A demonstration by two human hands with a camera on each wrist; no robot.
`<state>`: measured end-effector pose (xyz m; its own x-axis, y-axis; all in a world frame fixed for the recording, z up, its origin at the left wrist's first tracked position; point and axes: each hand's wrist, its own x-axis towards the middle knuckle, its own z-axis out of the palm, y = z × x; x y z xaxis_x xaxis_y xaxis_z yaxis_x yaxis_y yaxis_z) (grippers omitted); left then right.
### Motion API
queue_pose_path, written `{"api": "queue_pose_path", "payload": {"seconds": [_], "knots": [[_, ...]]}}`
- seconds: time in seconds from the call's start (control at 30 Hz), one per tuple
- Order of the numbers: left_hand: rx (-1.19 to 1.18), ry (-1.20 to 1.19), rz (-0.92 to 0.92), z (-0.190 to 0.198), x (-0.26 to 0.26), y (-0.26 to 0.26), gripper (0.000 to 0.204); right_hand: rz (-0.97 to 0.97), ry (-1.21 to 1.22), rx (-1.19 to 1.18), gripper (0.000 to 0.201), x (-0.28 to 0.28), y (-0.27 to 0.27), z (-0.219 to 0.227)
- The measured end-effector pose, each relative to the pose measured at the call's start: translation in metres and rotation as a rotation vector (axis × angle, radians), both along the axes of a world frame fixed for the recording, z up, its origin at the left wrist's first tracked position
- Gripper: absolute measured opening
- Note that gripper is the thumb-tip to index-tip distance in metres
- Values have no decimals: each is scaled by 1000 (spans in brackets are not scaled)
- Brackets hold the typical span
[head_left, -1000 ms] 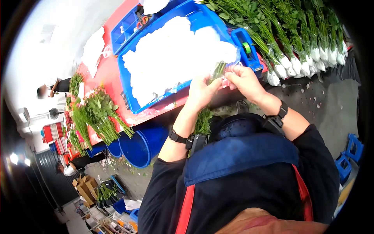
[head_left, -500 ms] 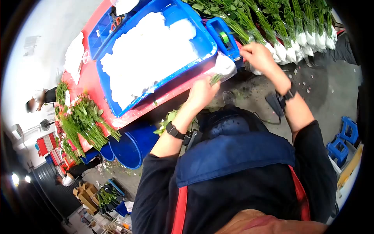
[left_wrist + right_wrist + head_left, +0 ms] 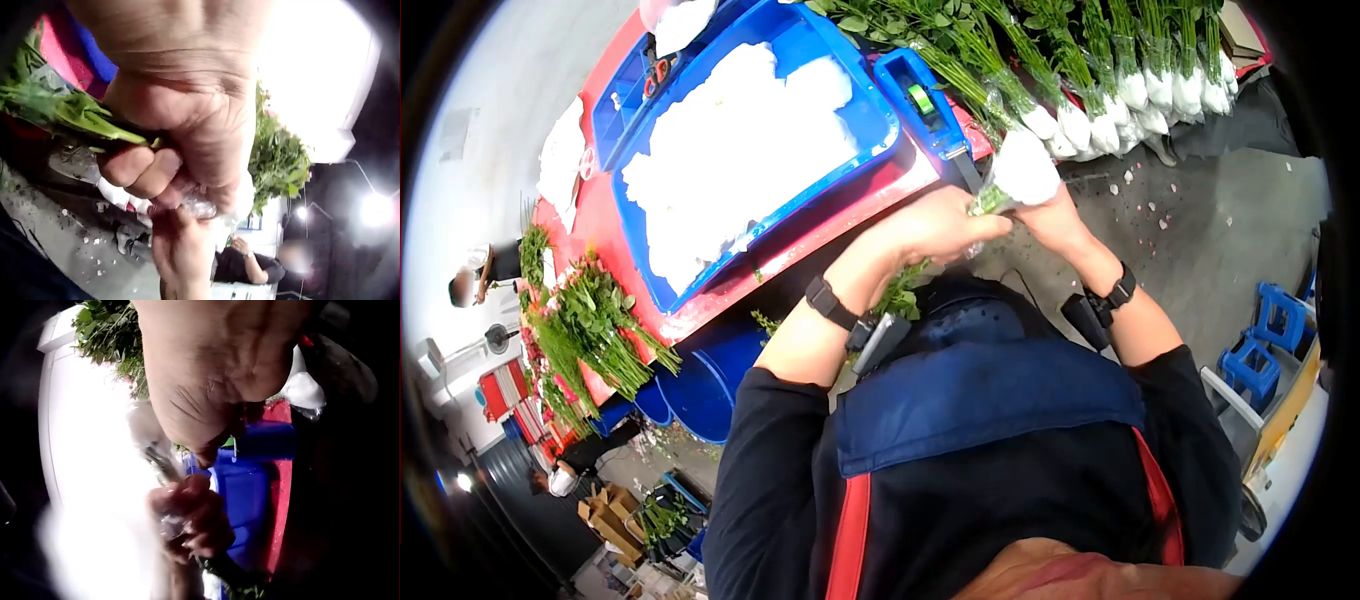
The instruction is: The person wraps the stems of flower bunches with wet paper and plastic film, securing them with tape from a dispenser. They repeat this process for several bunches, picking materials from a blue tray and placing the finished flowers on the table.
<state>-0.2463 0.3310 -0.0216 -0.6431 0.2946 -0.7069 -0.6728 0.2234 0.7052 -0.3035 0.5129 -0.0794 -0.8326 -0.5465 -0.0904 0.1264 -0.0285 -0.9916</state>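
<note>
My left hand [image 3: 945, 222] grips a bunch of flower stems [image 3: 990, 200], its fingers curled round them. The bunch's cut end is a white padded bulb [image 3: 1025, 165] under clear plastic, pointing up and away from me. Leaves [image 3: 81, 115] stick out behind that hand in the left wrist view. Close against the wrapped end is my right hand [image 3: 1050, 222], partly covered by the bulb. In the right wrist view its fingers [image 3: 209, 453] curl down right by the stems. A blue tape dispenser [image 3: 930, 125] with green tape stands just beyond both hands.
A blue tub [image 3: 880, 150] of white padding [image 3: 735, 150] sits on the red table [image 3: 785, 250]. Several wrapped bunches [image 3: 1105, 105] line the far right. Loose greenery [image 3: 605, 325] lies at the left. Below are blue bins [image 3: 700, 400]; blue stools [image 3: 1255, 370] stand right.
My right hand reached out to the tape dispenser, then came back to the wrapped end. My left hand kept the bunch, and the bulb swung up and right. The view shifted rightward.
</note>
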Motion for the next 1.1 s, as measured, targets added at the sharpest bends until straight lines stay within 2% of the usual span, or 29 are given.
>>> {"api": "queue_pose_path", "payload": {"seconds": [0.03,0.07,0.13,0.17,0.2,0.23,0.27,0.3,0.37,0.4,0.47,0.53,0.57,0.6,0.67,0.7,0.8,0.9,0.93,1.0,1.03,1.07,1.1], "knots": [[-161,95,-62,-4,1,5,29,144,149,9,21,-15,3,-22],[-226,293,-63,-9,7,9,31,249,27,-159,28,-26,-3,-18],[-202,297,-90,7,13,14,30,170,886,221,35,-46,-29,12],[-194,317,-59,12,15,17,28,130,1030,154,36,-49,-40,20],[-273,361,-119,12,14,17,28,262,1027,171,33,-59,-39,4],[-301,382,-85,14,16,16,27,408,1057,221,32,-64,-31,-9],[-330,406,-50,17,19,14,27,435,1008,244,30,-62,-24,-21],[-369,505,13,12,23,12,34,376,876,257,28,-53,-16,-34],[-487,455,43,4,23,5,33,299,671,263,26,-38,-10,-50],[-561,457,65,-4,23,1,32,265,868,383,27,-34,-15,-45],[-680,575,119,-18,26,-8,32,359,1233,307,25,-31,-30,-47],[-862,536,82,-14,33,-17,33,597,688,275,8,-15,-33,-31],[-979,473,87,-5,36,-22,30,609,619,171,9,-5,-34,-33],[-1088,466,75,-5,42,-27,26,699,214,103,13,8,-37,0],[-1057,427,21,-27,55,-26,28,685,-287,130,17,16,-55,39],[-1116,440,-54,-32,61,-21,29,671,-440,153,17,14,-64,55],[-1001,520,-75,-30,74,-26,28,626,-787,197,18,4,-87,68],[-965,528,82,-10,85,-20,26,817,-693,144,24,-6,-106,82],[-939,473,-35,0,87,-19,27,859,-605,166,28,-12,-113,92],[-880,364,-267,19,88,-19,30,984,-277,366,37,-25,-123,107],[-783,330,-237,24,90,-21,31,1115,-211,369,47,-39,-129,95],[-690,315,-185,30,91,-26,31,1207,-202,273,43,-49,-130,76],[-597,299,-134,36,92,-31,31,1277,4,206,39,-55,-130,55]]}}
